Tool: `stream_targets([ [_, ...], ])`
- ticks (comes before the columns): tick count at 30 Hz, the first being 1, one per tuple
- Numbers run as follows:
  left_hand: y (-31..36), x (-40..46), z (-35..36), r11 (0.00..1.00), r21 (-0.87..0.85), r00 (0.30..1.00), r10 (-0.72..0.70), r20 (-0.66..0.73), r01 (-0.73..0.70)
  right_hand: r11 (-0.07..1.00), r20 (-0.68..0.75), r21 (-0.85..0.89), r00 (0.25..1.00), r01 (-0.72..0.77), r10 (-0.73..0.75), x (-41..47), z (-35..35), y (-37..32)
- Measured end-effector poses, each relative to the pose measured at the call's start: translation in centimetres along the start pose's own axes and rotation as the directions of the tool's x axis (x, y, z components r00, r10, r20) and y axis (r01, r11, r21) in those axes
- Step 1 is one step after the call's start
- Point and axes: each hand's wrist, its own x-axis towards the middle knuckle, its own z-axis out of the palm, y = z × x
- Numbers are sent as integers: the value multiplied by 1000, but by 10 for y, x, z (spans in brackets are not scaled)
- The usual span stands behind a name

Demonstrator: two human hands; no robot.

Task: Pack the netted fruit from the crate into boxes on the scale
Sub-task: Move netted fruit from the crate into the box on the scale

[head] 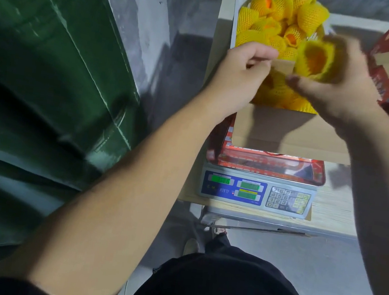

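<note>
Holding one netted fruit [313,60], right hand [341,88] fingers curled round its soft, light, bruisable foam; left hand [238,76] grips box [290,133] edge.

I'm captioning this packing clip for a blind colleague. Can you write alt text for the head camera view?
A person's right hand holds a yellow-netted orange fruit over an open cardboard box of netted fruit on a digital scale. The left hand grips the box's far flap; a white crate of more netted fruit sits behind.
</note>
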Motion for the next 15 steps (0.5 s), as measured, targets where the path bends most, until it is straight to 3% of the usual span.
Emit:
stream_targets([
  [2, -5, 0, -3, 997, -48, 997, -64, -47, 61, 979, 239, -170, 958, -116, 155, 2, -3, 6],
  [3, -8, 0, -5, 994, -66, 995, -87, -54, 84, 971, 271, -205, 947, -119, 174, 2, -1, 11],
  [8, -10, -4, -5, 995, -2, 995, -97, -13, 97, 905, 104, -421, 989, -52, 105, -3, 11, 13],
  [15, -10, -4, 0, 994, 108, 1000, -29, 7, 29, 888, 118, -460, 993, 29, 29, -9, 7, 0],
])
